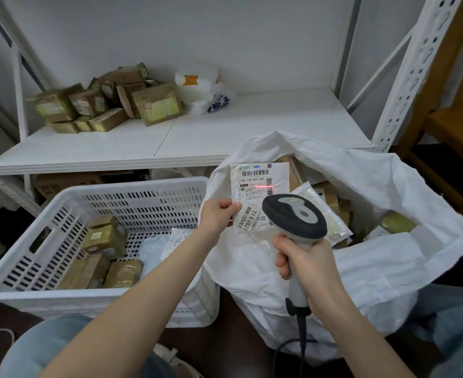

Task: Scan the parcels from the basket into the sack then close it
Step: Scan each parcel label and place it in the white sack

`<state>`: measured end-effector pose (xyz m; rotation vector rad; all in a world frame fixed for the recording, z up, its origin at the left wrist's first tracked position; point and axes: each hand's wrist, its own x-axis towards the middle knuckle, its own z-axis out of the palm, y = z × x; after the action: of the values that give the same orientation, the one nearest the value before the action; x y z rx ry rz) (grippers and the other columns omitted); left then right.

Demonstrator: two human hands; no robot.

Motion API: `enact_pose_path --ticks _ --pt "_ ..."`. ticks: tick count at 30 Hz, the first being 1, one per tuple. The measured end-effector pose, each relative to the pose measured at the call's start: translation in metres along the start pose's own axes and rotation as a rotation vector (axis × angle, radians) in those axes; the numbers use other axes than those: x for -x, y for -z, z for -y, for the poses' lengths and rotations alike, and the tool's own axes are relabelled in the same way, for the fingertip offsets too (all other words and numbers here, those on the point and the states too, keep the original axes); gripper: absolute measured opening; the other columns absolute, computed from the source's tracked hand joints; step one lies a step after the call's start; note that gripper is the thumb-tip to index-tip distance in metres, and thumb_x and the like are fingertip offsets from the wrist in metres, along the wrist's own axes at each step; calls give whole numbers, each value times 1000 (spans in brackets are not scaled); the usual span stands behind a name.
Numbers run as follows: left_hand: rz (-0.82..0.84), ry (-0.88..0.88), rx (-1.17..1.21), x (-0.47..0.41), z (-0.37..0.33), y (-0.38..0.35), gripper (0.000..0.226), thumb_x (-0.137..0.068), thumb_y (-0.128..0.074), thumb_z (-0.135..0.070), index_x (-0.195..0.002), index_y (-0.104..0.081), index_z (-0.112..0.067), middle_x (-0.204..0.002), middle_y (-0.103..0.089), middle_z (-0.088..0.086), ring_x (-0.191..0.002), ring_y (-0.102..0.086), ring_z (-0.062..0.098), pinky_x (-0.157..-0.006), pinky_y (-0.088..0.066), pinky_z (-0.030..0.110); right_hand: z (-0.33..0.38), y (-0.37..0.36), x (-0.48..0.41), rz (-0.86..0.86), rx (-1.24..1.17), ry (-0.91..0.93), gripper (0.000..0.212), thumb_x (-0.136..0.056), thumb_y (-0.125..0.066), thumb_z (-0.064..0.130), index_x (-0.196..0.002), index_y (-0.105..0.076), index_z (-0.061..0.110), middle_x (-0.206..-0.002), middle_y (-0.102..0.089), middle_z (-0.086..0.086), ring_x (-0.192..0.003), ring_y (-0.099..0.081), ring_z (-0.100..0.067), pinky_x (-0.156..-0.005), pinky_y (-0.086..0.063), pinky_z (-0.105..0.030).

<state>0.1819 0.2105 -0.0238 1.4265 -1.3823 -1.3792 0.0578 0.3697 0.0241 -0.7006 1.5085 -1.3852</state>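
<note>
Now hands pinch crinkled flat parcel — scanner aimed.

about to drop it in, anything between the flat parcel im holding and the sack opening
Nothing visible. The flat white label-covered parcel in the left hand hangs over the open white woven sack; the grey handheld scanner sits nearer you.

Even, soft indoor light is filling the scene; shadows are staying faint. The wide lens is bowing the shelf uprights at the edges, and distant boxes are looking slightly soft.
</note>
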Motion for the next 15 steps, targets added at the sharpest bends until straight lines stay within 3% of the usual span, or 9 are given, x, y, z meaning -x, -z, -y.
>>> enact_pose_path --ticks 2,7,15 --pt "-6 4 0 -2 0 -2 13 -93 -61 -8 -97 -70 0 -99 -70 21 -79 -64 25 -79 -56 35 -2 1 0 -9 -7 2 20 -82 -68 9 -64 -63 1 -49 -57 -8 -39 -47 -14 -45 -40 -27" --pt "20 -5 -6 0 1 -6 17 -93 -59 -5 -100 -69 7 -88 -69 14 -67 -63 17 -60 -55 18 5 2 -6 -24 -8 35 19 -82 -68 9 -65 -64 2 -49 -58 -8 -40 -49 -15 -45 -41 -26" --pt "29 -7 -1 1 4 -9 16 -93 -59 -5 -99 -70 5 -84 -70 10 -66 -66 12 -59 -55 17 4 3 -6 -13 45 40 23 -81 -66 8 -58 -62 9 -48 -57 -7 -41 -48 -15 -48 -42 -28"
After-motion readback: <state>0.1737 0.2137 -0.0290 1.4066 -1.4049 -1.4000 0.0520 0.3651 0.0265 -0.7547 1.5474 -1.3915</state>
